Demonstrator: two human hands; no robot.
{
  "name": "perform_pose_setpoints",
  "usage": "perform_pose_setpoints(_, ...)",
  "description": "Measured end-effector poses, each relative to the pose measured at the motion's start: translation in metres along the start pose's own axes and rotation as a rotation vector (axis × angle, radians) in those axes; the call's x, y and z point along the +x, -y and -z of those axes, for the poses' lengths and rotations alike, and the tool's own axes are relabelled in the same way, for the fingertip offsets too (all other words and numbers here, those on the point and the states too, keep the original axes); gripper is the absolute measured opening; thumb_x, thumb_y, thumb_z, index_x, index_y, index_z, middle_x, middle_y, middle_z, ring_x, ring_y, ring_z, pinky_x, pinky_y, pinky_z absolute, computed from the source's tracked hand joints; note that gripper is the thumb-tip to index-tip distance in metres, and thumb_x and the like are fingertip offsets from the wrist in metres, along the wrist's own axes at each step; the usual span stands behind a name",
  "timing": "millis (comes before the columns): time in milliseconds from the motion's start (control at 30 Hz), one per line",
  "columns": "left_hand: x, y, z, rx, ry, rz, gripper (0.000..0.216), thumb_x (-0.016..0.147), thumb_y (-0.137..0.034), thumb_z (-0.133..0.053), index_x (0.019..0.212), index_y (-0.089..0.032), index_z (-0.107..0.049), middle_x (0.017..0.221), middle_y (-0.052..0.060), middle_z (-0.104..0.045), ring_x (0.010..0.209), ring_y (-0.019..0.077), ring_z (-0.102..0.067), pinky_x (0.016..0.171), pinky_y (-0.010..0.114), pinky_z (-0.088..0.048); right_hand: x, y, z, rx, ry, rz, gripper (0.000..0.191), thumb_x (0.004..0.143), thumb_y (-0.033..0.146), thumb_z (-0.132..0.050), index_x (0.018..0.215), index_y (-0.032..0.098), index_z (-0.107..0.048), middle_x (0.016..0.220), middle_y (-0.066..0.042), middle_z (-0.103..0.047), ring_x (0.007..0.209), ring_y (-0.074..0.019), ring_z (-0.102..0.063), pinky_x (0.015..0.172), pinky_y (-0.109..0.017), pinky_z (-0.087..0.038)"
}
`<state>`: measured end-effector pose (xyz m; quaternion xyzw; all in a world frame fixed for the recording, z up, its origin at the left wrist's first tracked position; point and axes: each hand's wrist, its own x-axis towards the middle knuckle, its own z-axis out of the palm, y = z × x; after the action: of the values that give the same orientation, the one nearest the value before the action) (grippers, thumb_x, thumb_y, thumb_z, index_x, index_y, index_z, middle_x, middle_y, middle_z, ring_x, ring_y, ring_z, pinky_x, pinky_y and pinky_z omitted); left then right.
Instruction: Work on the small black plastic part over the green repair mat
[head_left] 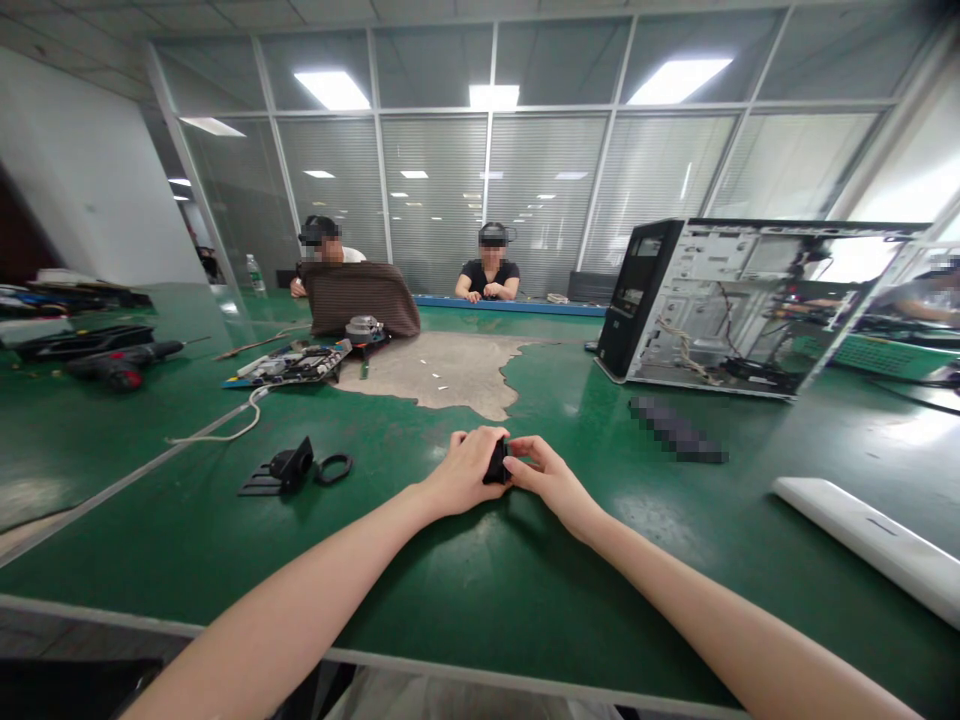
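My left hand point(466, 472) is wrapped round a small black part point(496, 462), just above the green tabletop in the middle of the view. What kind of part it is I cannot make out, since the fingers cover much of it. From the other side my right hand point(546, 476) pinches the part's right edge between thumb and fingers. To the left lie a black slotted bracket point(288, 466) with a raised plate and, beside it, a black ring point(334, 468).
An open computer case point(705, 310) stands at the right, with a white panel point(874, 535) nearer me. A circuit board point(292, 365) with a cable, a cordless drill point(124, 365) and a brown chair back point(364, 298) are on the left. Two people sit across the table.
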<state>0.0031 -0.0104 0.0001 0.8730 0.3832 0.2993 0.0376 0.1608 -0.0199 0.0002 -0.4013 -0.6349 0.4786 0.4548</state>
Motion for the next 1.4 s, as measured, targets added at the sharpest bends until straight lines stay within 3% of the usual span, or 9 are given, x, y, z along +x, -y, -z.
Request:
perform_pose_setpoints(233, 0.0001, -0.0004, 0.0012, -0.022, 0.005, 0.002, 0.055, 0.065, -0.026, -0.058, 0.111, -0.022, -0.030, 0.107, 0.006, -0.046, 0.101, 0.0217, -0.043, 0.084, 0.036, -0.027, -0.0051, 0.0052, -0.0003, 0.033, 0.080, 0.043, 0.029, 0.069, 0.030, -0.059, 0.095, 0.021, -0.049, 0.103, -0.003, -0.052, 0.087, -0.0142, -0.056, 0.081, -0.032, -0.043)
perform_pose_setpoints(467, 0.0004, -0.0001, 0.0007, -0.018, 0.006, -0.004, 0.054, 0.067, -0.029, -0.057, 0.113, -0.022, -0.029, 0.108, 0.007, -0.046, 0.102, 0.0225, -0.043, 0.084, 0.037, -0.028, -0.0008, 0.0008, -0.0013, -0.008, 0.023, 0.053, 0.021, 0.072, 0.033, -0.055, 0.086, 0.021, -0.046, 0.093, -0.002, -0.053, 0.079, -0.0121, -0.055, 0.071, -0.029, -0.045)
perform_pose_setpoints(667, 0.0006, 0.0003, 0.0006, -0.016, 0.008, -0.004, 0.055, 0.066, -0.028, -0.057, 0.113, -0.021, -0.028, 0.108, 0.007, -0.046, 0.102, 0.0225, -0.043, 0.084, 0.037, -0.028, 0.0009, -0.0002, 0.0007, -0.053, 0.020, 0.030, 0.027, 0.072, 0.032, -0.054, 0.095, 0.020, -0.049, 0.097, -0.004, -0.054, 0.087, -0.0145, -0.053, 0.077, -0.030, -0.043)
perform_pose_setpoints(833, -0.0001, 0.0003, 0.0012, -0.022, 0.009, 0.000, 0.055, 0.064, -0.025, -0.058, 0.111, -0.022, -0.030, 0.107, 0.007, -0.046, 0.101, 0.0222, -0.043, 0.084, 0.037, -0.027, -0.0046, 0.0051, -0.0011, 0.059, 0.104, 0.041, 0.029, 0.068, 0.029, -0.060, 0.092, 0.022, -0.046, 0.096, -0.001, -0.053, 0.084, -0.0136, -0.056, 0.075, -0.029, -0.044)
perform_pose_setpoints(1033, 0.0004, 0.0003, 0.0010, -0.019, 0.002, -0.006, 0.057, 0.065, -0.028, -0.059, 0.112, -0.022, -0.029, 0.108, 0.007, -0.046, 0.102, 0.0222, -0.043, 0.084, 0.037, -0.027, -0.0024, 0.0033, -0.0007, 0.026, 0.050, 0.043, 0.022, 0.071, 0.032, -0.055, 0.088, 0.021, -0.046, 0.089, 0.001, -0.054, 0.069, -0.0098, -0.055, 0.065, -0.025, -0.045)
perform_pose_setpoints(1200, 0.0006, 0.0007, 0.0022, -0.023, 0.026, -0.009, 0.054, 0.067, -0.029, -0.057, 0.113, -0.022, -0.030, 0.109, 0.007, -0.045, 0.102, 0.0224, -0.042, 0.084, 0.037, -0.028, 0.0018, 0.0008, 0.0004, -0.025, 0.007, 0.029, 0.028, 0.071, 0.029, -0.056, 0.096, 0.020, -0.047, 0.101, -0.004, -0.051, 0.082, -0.0128, -0.055, 0.075, -0.028, -0.045)
perform_pose_setpoints(1400, 0.0007, 0.0017, 0.0037, -0.034, 0.052, -0.021, 0.055, 0.068, -0.030, -0.056, 0.115, -0.022, -0.028, 0.110, 0.007, -0.045, 0.102, 0.0217, -0.043, 0.084, 0.036, -0.027, -0.0031, 0.0016, 0.0012, 0.035, 0.113, 0.077, 0.029, 0.068, 0.027, -0.059, 0.093, 0.021, -0.046, 0.099, -0.002, -0.052, 0.085, -0.0132, -0.056, 0.078, -0.030, -0.045)
